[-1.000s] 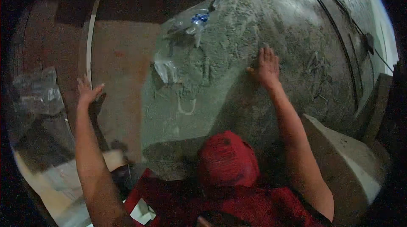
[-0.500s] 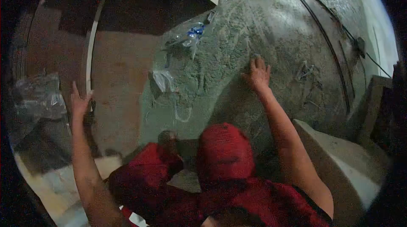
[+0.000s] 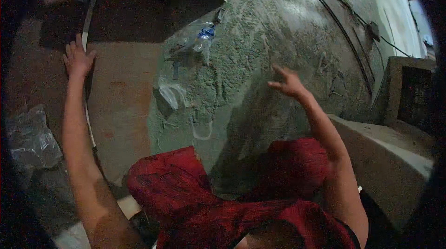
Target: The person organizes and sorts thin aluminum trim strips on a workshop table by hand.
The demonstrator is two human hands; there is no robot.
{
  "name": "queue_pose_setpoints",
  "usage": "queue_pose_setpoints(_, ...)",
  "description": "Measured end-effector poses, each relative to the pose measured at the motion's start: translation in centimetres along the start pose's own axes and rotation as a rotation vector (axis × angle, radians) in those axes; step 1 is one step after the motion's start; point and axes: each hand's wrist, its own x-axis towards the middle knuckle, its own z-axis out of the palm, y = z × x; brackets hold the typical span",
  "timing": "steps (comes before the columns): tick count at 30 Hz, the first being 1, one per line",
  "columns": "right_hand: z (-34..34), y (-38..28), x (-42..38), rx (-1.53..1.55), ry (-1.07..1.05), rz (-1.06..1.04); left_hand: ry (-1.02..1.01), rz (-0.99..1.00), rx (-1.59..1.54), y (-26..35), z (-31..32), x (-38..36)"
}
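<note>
My left hand (image 3: 77,58) is stretched out far to the left with its fingers spread, flat against a reddish-brown surface (image 3: 125,91) beside a thin pale strip (image 3: 89,12). My right hand (image 3: 289,83) is raised in front of a rough grey-green plastered wall (image 3: 260,40), fingers apart, holding nothing and just off the wall. My knees in red cloth (image 3: 176,184) rise at the bottom of the view.
Crumpled clear plastic with a blue patch (image 3: 200,37) and another plastic scrap (image 3: 168,92) stick to the wall. A plastic bag (image 3: 28,140) lies at the left. A concrete ledge (image 3: 385,156) runs at the right. Dark cables (image 3: 348,30) cross the wall.
My left hand has slid upward along the brown surface. My right hand has lifted off the plaster. My red-clad knees have come up and the view has tilted.
</note>
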Motion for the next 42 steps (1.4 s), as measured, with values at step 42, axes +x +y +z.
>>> queue_pose_setpoints(42, -20.5, 15.0, 24.2, -0.284, 0.572, 0.349, -0.712, 0.005, 0.208, 1.9, -4.1, 1.1)
